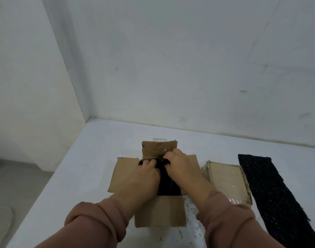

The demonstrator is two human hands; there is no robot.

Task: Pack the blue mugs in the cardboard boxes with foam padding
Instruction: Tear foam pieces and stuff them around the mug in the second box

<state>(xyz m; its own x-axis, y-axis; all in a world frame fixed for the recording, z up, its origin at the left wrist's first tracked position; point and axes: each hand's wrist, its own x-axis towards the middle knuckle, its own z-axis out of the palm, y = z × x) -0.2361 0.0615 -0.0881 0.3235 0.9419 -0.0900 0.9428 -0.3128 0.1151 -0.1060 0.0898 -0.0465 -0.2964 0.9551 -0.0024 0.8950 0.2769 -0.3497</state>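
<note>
An open cardboard box (154, 185) sits on the white surface (92, 158) with all four flaps folded outward. Both hands are over its opening.

The left hand (144, 178) lies palm-down across the left part of the opening. Its fingers (149, 162) are curled and bunched on the dark foam padding (168, 185) that fills the box, at the far edge of the opening. The right hand (180, 167) comes in from the right. Its fingers (168, 156) are likewise curled, pinching the same padding just beside the left fingers. The two sets of fingertips are nearly touching. Both hands therefore grip the padding rather than standing wide.

The padding shows as a black mass between and below the fingers, reaching toward the near flap. No mug can be made out in the box; whether one lies under the padding cannot be told.

Beyond the fingers, the far flap (159, 148) stands up, with clear tape on it. The left flap lies flat outward of the left fingers. The near flap lies between the two pink sleeves (92, 222).

To the right of the right fingers, near the open box, rests a second cardboard box (226, 181), closed and bearing clear tape. Farther right again lies a long dark foam strip (276, 197), flat on the surface, well apart from both hands.
</note>
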